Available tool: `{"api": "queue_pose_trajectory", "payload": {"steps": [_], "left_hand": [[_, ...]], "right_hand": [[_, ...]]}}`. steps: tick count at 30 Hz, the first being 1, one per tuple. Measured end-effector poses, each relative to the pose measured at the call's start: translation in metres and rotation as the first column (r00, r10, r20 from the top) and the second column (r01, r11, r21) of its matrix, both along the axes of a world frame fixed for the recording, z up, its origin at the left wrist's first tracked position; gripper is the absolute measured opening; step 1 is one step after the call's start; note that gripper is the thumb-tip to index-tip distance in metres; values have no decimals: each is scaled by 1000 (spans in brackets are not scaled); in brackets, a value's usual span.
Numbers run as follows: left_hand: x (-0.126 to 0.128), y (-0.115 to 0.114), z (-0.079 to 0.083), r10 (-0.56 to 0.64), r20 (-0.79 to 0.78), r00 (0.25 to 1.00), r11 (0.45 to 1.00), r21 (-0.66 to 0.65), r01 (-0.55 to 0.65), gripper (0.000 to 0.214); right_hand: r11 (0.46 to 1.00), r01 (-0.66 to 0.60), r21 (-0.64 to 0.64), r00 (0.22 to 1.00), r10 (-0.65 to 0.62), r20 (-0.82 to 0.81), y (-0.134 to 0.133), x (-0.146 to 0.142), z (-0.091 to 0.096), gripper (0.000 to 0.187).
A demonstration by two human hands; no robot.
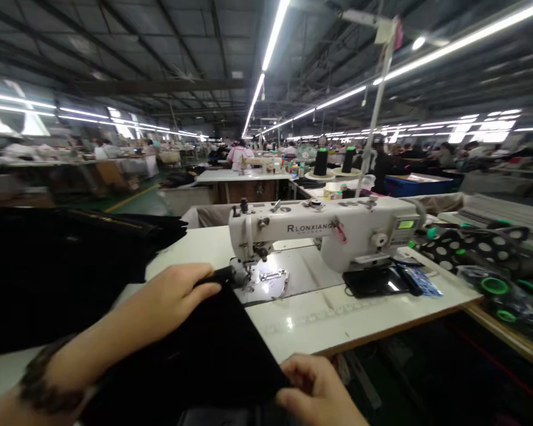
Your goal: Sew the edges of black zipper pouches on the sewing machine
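A piece of black fabric (204,355) stretches between both hands at the front edge of the sewing table. My left hand (177,296) pinches its upper edge near a folded or rolled end, just left of the needle area. Lower right, my right hand (315,384) is closed on the fabric's other corner, in front of the table edge. The white sewing machine (311,231) stands behind the fabric, its presser foot (249,269) close to the folded end. Whether that end lies under the foot, I cannot tell.
At left a large heap of black fabric (57,266) covers the table. A black phone (375,282), a blue patterned packet (424,281) and small metal tools (275,277) lie on the white tabletop (337,322). Thread cones (321,163) stand behind; polka-dot fabric (462,245) sits right.
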State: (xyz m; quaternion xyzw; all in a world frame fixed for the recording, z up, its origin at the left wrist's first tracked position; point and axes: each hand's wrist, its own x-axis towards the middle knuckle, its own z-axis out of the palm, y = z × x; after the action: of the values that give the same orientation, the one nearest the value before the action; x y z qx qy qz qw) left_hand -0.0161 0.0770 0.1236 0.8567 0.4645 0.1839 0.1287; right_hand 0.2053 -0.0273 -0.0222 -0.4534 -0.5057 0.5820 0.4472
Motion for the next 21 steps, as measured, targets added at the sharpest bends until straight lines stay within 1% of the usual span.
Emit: {"api": "queue_pose_trajectory", "payload": {"steps": [1, 2, 5, 7, 9, 11, 12, 14, 15, 17, 19, 21], "left_hand": [[0, 2, 7, -10, -59, 998, 1000, 3, 10, 30], [0, 4, 12, -20, -96, 995, 1000, -1, 19, 30], [0, 5, 23, -40, -126, 991, 999, -24, 38, 29], [0, 3, 27, -40, -132, 990, 999, -29, 36, 28], [-1, 3, 29, -41, -140, 989, 999, -28, 37, 28], [-1, 2, 28, -53, -151, 987, 998, -31, 49, 28], [-1, 1, 27, -64, -155, 986, 998, -35, 60, 28], [0, -1, 25, -98, -159, 982, 995, -48, 92, 28], [1, -3, 24, -116, -159, 980, 992, -57, 109, 27], [3, -8, 22, -146, -156, 977, 988, -76, 136, 26], [5, -14, 21, -163, -144, 976, 984, -91, 151, 24], [5, -18, 20, -179, -119, 977, 980, -107, 167, 24]], "right_hand": [[1000, -23, 15, 996, 24, -82, 4, -1, 7, 19], [997, -76, 19, 990, 77, -116, 8, -1, 14, 21], [990, -141, 4, 989, 141, -34, 15, 0, 29, 21], [987, -160, 0, 987, 160, 15, 17, 0, 30, 22], [985, -172, 13, 985, 172, -3, 18, -1, 28, 22], [986, -160, 41, 986, 162, -45, 21, -5, 27, 26], [987, -151, 57, 987, 153, -43, 23, -8, 29, 31], [986, -133, 102, 991, 130, 33, 29, -15, 38, 44], [982, -129, 136, 989, 118, 90, 32, -19, 44, 46], [966, -120, 230, 982, 82, 169, 40, -28, 56, 44], [941, -83, 329, 986, 29, 166, 47, -38, 66, 37], [926, -40, 376, 991, -11, 133, 51, -47, 72, 27]]}}
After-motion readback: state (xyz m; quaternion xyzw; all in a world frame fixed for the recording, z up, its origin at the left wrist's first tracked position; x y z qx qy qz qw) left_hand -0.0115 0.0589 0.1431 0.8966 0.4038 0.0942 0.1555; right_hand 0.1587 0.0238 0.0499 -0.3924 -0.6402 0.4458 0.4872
